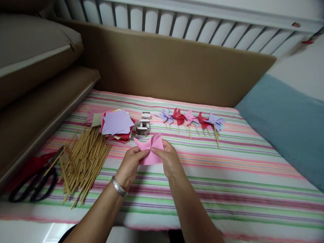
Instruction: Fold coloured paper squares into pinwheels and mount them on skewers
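A pink paper square (152,158) is held between both hands, with its upper part cut and curling up toward the middle. My left hand (132,162), with a silver bangle at the wrist, is closed on the paper's left side, thumb pressed near the centre. On the right side, my right hand (170,158) also pinches it, its thumb lying on the middle. Just beyond the paper stand small metal-and-white boxes (143,125) whose contents I cannot make out. A stack of coloured paper squares (117,122), lilac on top, lies beyond my left hand.
Thin wooden sticks (86,162) lie in a loose pile at left, beside black-handled scissors (35,185). Several finished paper pinwheels (191,118) on sticks form a row at back right. A brown board (162,64) borders the striped cloth (240,182); padded cushions (45,81) rise at left.
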Available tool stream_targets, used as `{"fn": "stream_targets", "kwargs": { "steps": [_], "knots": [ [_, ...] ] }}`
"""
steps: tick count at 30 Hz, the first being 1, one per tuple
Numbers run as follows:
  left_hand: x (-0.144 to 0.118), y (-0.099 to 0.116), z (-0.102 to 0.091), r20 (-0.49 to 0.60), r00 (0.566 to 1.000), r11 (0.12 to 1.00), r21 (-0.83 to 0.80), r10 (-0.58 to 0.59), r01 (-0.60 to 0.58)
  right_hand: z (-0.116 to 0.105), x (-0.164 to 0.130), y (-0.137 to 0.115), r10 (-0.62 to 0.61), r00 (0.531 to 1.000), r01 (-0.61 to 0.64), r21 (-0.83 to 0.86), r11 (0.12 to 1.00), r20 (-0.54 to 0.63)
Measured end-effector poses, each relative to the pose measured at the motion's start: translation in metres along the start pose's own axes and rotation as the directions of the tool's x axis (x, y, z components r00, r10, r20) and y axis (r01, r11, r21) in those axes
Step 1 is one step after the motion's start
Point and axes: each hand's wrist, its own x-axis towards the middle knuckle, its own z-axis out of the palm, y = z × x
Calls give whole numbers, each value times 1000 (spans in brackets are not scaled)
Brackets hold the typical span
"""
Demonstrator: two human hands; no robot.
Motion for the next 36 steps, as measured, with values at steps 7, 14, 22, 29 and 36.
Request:
{"fn": "stream_targets", "kwargs": {
  "steps": [7, 14, 22, 29, 36],
  "knots": [
    [2, 15, -11, -106, 994, 999, -38, 6, -10, -2, -1, -1, -40, 999, 41, -258, 965, 9],
    [4, 40, -32, -204, 977, 995, -66, 55, -70, -8, -11, -16, -319, 848, 529, -635, 563, 423],
    [2, 44, -35, -249, 966, 997, 26, 74, -70, 3, -12, -3, -361, 777, 624, -703, 340, 516],
    [2, 39, -35, -161, 984, 980, 194, 71, -38, 1, -9, -4, -339, 830, 556, -696, 453, 442],
    [2, 28, -30, 5, 1000, 962, 272, 2, -3, 1, -6, 2, -323, 899, 432, -705, 562, 294]
  ]
}}
